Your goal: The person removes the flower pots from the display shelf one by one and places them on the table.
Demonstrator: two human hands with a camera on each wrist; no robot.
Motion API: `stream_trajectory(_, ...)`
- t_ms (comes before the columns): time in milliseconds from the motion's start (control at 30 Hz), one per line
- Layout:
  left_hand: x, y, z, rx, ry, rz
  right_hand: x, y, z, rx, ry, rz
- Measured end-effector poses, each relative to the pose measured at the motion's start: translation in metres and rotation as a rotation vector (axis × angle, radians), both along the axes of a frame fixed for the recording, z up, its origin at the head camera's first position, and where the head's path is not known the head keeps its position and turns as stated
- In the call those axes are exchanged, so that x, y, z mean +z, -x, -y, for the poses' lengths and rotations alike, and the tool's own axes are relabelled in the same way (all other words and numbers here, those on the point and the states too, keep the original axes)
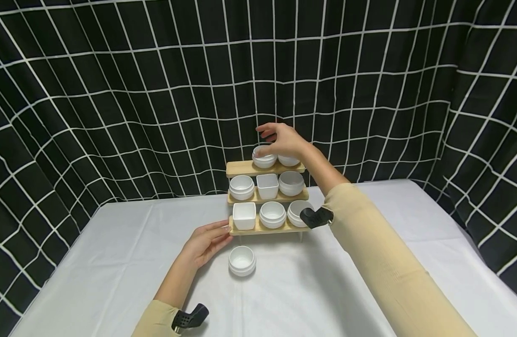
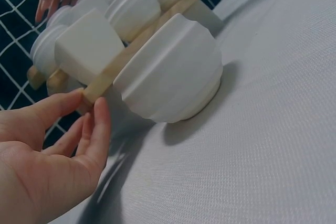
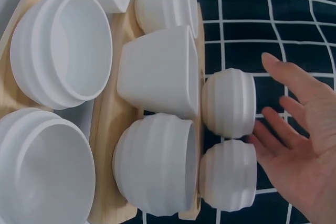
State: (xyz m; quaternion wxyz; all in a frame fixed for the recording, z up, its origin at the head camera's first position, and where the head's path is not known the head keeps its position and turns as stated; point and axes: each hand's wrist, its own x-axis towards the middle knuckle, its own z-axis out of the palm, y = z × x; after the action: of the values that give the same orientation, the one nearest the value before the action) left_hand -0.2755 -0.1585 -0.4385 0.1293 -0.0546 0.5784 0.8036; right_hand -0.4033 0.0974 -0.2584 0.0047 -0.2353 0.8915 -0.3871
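White-clothed worktop (image 1: 115, 262): left grip (image 1: 205, 243) pinches the bottom board (image 1: 262, 231); right grip (image 1: 285, 140), released, is near 2 top-tier bowls (image 1: 264, 163). A left-side tug or fingertip knock could topple them.

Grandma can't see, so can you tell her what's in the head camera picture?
A person's left hand holds the end of a three-step shelf of white bowls, while the right hand hovers at its top. Another bowl sits in front on a white table, with a black grid curtain behind.
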Motion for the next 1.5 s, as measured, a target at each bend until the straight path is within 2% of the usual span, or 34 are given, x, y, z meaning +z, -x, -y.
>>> stream_trajectory(133,0.000,0.000,0.000,-0.004,-0.006,-0.004,0.000,0.002,0.004,0.031,-0.045,0.014)
stream_trajectory(333,0.000,-0.001,0.000,-0.003,-0.002,-0.006,0.002,0.003,0.009,0.051,-0.057,0.024)
stream_trajectory(667,-0.001,0.001,0.000,0.002,0.009,-0.006,-0.003,0.001,0.012,0.029,-0.047,0.027)
stream_trajectory(933,-0.001,0.001,-0.001,0.001,0.007,0.000,-0.003,0.000,0.015,0.058,-0.133,0.011)
stream_trajectory(1267,-0.001,0.001,-0.001,0.005,0.007,-0.004,0.003,-0.002,0.017,0.065,-0.233,0.076)
stream_trajectory(1500,-0.003,0.001,-0.002,0.015,0.023,-0.004,0.004,-0.006,0.020,0.090,-0.295,0.062)
